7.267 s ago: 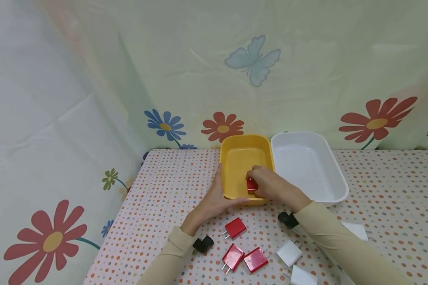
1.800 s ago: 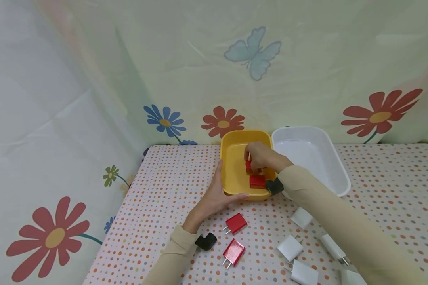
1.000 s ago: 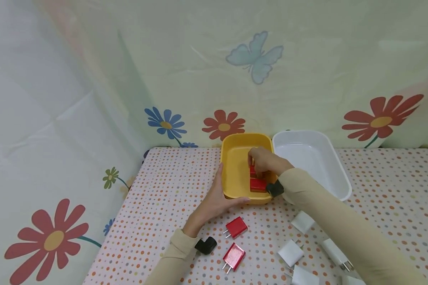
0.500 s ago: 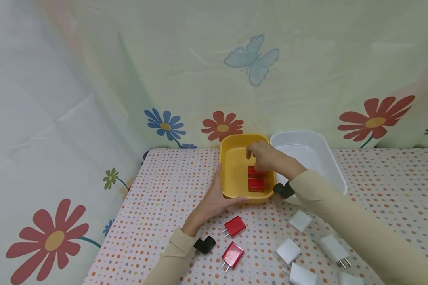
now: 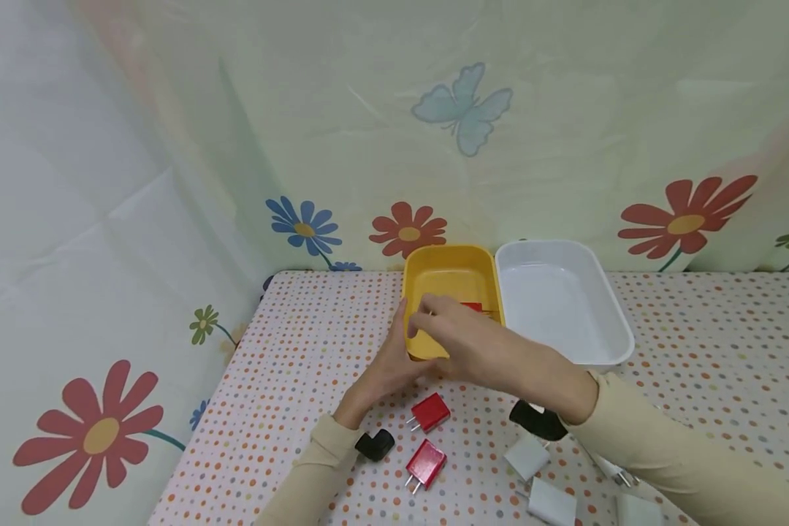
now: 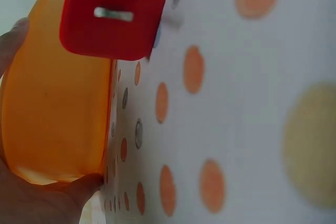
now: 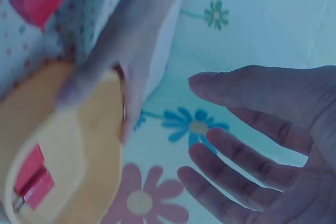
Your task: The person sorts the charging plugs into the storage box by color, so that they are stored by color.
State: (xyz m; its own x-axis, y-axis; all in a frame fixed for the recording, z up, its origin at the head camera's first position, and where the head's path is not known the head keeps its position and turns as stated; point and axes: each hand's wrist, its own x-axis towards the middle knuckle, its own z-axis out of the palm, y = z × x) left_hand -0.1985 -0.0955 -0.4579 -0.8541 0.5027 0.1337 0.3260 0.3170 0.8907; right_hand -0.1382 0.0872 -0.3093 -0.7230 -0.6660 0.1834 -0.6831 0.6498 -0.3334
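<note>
My left hand (image 5: 386, 367) grips the near left corner of the yellow tray (image 5: 451, 256), thumb along the front and fingers on the left side. In the left wrist view that hand (image 6: 39, 203) lies against the tray's orange-looking wall (image 6: 58, 103). My right hand (image 5: 463, 340) passes over the tray's front part, holding nothing; the right wrist view has its fingers (image 7: 231, 182) spread and loosely bent. Two red charger plugs (image 7: 39, 190) lie side by side in the tray, mostly hidden in the head view. Two more red charger plugs (image 5: 428, 411) lie on the table before it.
A white tray (image 5: 621, 314) stands against the yellow one's right side. Several white charger plugs (image 5: 552, 501) lie at the front right, partly under the right forearm. Dotted cloth covers the table (image 5: 315, 321), and a flowered curtain (image 5: 342, 109) hangs behind.
A second red plug has been set down in the yellow tray beside the first. My right hand has let it go and moved left and nearer. The left hand stays put.
</note>
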